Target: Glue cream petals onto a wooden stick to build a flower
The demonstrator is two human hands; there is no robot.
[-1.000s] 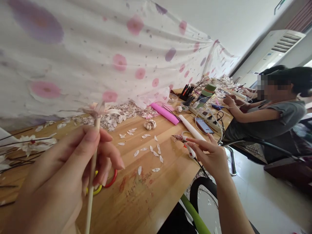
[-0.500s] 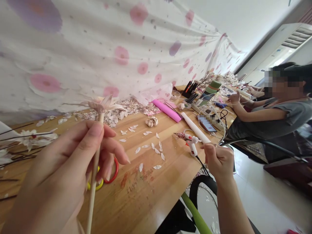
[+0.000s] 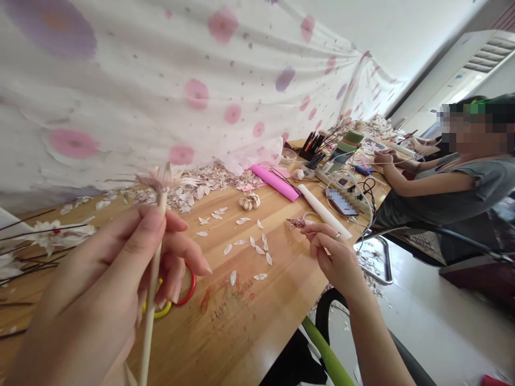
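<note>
My left hand [image 3: 100, 284] is closed on a thin pale stick [image 3: 152, 316], held upright close to the camera. A small flower head of pale pink petals [image 3: 163, 179] sits at the stick's top. My right hand [image 3: 336, 254] is wrapped round the handle of a glue gun [image 3: 298, 222], whose encrusted tip points left just above the wooden table [image 3: 241, 316]. Several loose white petals [image 3: 249, 244] lie scattered on the table between my two hands.
A spotted white cloth [image 3: 161, 80] hangs along the table's far side, with a heap of petals [image 3: 201, 182] below it. A pink roll [image 3: 274, 183], a white tube [image 3: 324, 210], a phone [image 3: 341, 202] and cables lie to the right. Another person [image 3: 454, 177] sits at the far end. Red and yellow scissor handles [image 3: 177, 297] lie behind my left hand.
My right hand dropped down to the glue gun's handle, closed round it and now lifts it. My left hand keeps holding the stick with only slight shifts.
</note>
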